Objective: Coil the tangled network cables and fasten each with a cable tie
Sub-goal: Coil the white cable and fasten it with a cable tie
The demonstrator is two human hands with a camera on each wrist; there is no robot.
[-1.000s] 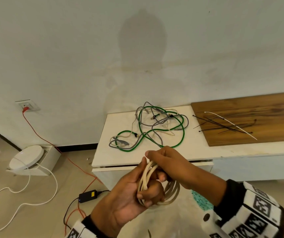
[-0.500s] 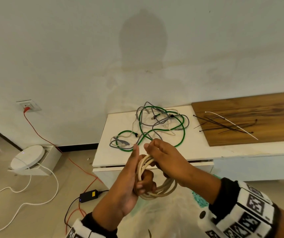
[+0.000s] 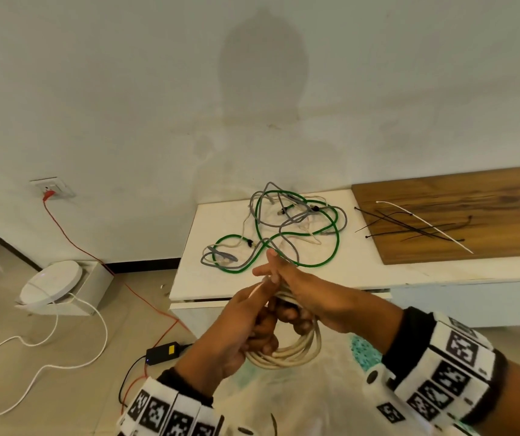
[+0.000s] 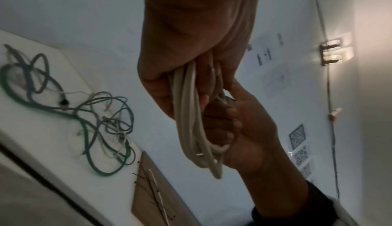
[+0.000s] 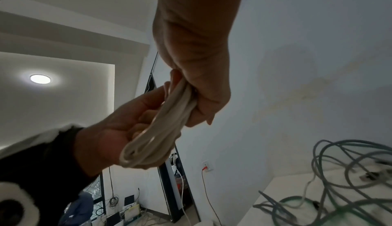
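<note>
Here both hands are working in front of the white surface point(image 3: 227, 278), holding a coil of beige cable point(image 3: 290, 354) in the air between them. The left hand point(image 3: 236, 328) is gripping the coil from the left, its fingers point(image 5: 144, 117) curled around the bundled loops. The right hand point(image 3: 309, 297) is reaching over the top of the coil, its lower fingers point(image 4: 220, 125) wrapped around the strands while two others are pointing outward toward the wall. Behind the hands, a tangle of green and grey cables point(image 3: 283, 228) is lying on the surface. To its right, a wooden board point(image 3: 488, 196) is carrying several black cable ties point(image 3: 409, 225) and one white cable tie point(image 3: 425, 226), all lying loose and crossing one another, well apart from the coil.
</note>
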